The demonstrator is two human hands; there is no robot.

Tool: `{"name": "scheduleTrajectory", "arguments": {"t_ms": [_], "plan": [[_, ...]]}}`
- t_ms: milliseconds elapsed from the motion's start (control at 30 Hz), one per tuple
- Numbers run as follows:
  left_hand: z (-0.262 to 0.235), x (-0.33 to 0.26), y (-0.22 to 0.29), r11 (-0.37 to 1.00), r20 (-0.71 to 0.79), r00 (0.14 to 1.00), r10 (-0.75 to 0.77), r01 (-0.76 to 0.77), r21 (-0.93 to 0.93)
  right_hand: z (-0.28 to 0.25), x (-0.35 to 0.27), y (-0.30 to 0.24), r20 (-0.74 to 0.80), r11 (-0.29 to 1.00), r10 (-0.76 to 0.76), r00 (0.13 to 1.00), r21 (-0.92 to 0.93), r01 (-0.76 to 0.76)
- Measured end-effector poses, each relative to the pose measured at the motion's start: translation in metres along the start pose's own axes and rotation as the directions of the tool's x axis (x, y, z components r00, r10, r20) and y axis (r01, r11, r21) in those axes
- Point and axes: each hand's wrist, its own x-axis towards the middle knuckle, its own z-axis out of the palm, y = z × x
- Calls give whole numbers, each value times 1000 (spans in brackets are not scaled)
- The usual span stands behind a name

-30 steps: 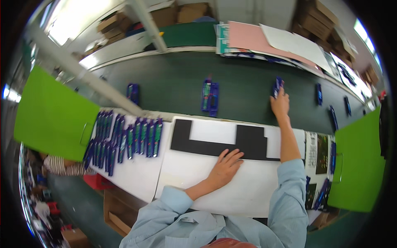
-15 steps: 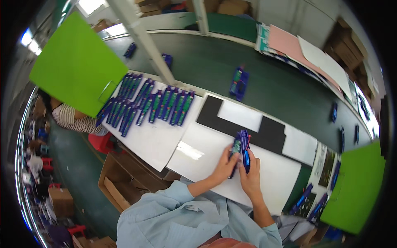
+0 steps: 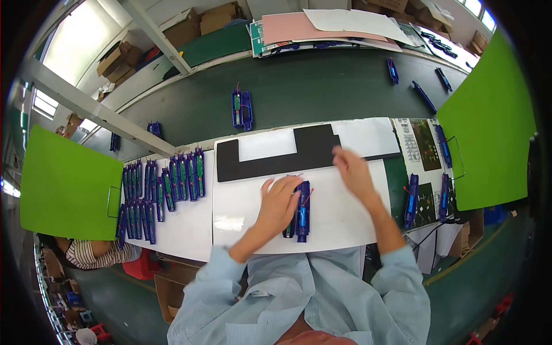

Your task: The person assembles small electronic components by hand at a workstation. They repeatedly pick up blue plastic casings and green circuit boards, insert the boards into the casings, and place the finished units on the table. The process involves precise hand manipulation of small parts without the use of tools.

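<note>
Centrally, an opened blue casing lies on the white bench, partly beneath the left hand, whose grip is hidden. Beside the black board, the blurred right hand curls, contents indeterminable.

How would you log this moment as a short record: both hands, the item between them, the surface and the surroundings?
Left hand: over the left part of an open blue-purple casing, partly hiding it
Right hand: blurred, by the black cutout board; grip unclear
Surface: white board
Left side: rows of casings with green strips, beside a green panel
Right side: more casings, another green panel
Nearby person: striped clothing, lower left
</note>
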Motion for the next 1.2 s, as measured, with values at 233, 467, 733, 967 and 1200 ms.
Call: {"name": "scheduleTrajectory", "arguments": {"t_ms": [233,467,733,967,1200], "plan": [[73,129,-32,947,-45,983,180,-161,277,9,72,62,108,939,-155,982,-293,180],[80,128,-31,971,-23,994,108,-101,216,9,65,75,35,994,98,995,-43,-97],[76,111,-37,990,-236,963,133,-117,80,6,-1,0,-10,950,155,988,275,-146],[28,-59,4,997,-337,938,79,-80,10,32,-104,-36,449,540,377,810,605,-586],[51,-119,16,994,-168,984,63,-46,103,48,-106,-51,468,689,319,824,482,-541]]}}
